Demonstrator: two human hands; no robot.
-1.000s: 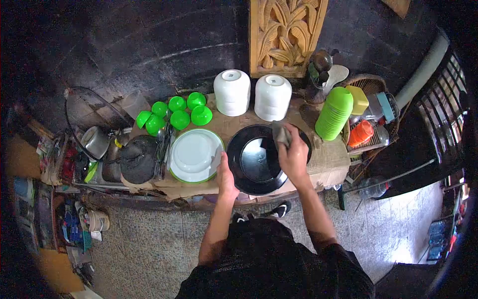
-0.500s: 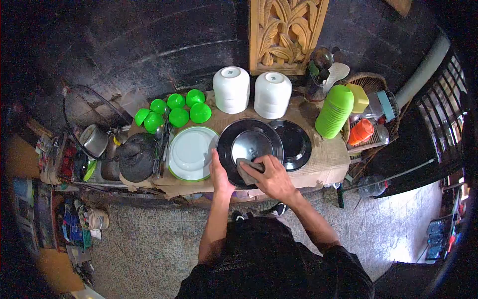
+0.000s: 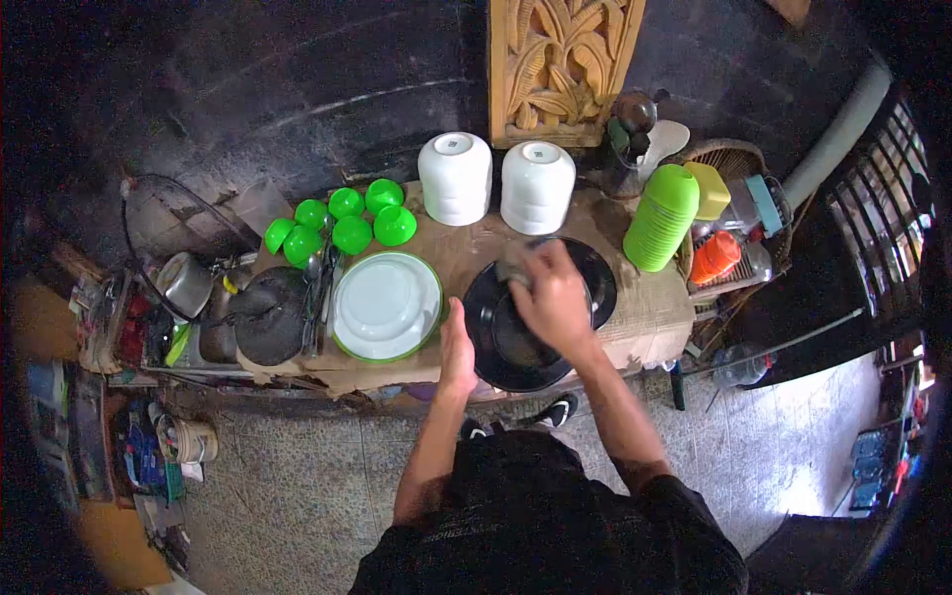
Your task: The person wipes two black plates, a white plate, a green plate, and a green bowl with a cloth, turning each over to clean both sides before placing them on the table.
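Note:
A shiny black plate point(image 3: 493, 337) is tilted in front of me over the table's near edge. My left hand point(image 3: 458, 349) holds it at its left rim, thumb side up, the other fingers partly hidden. My right hand point(image 3: 557, 305) is closed on a grey cloth point(image 3: 512, 264), pressed to the plate's far side and blurred by motion. Partly beneath it, to the right, lies another black plate point(image 3: 601, 280). Left of my left hand sits a stack of white plates with a green rim point(image 3: 388, 305).
Two stacks of white bowls point(image 3: 456, 180) stand upside down at the back. Several green bowls point(image 3: 352, 235), cutlery point(image 3: 319, 297) and a dark stone mortar point(image 3: 270, 315) are on the left. A stack of green cups point(image 3: 660, 220) and a wicker basket point(image 3: 734, 152) are on the right.
The black plate has shifted right and nearer to me, with my left hand following. My right hand has swept the cloth from the plate's near side to its far side.

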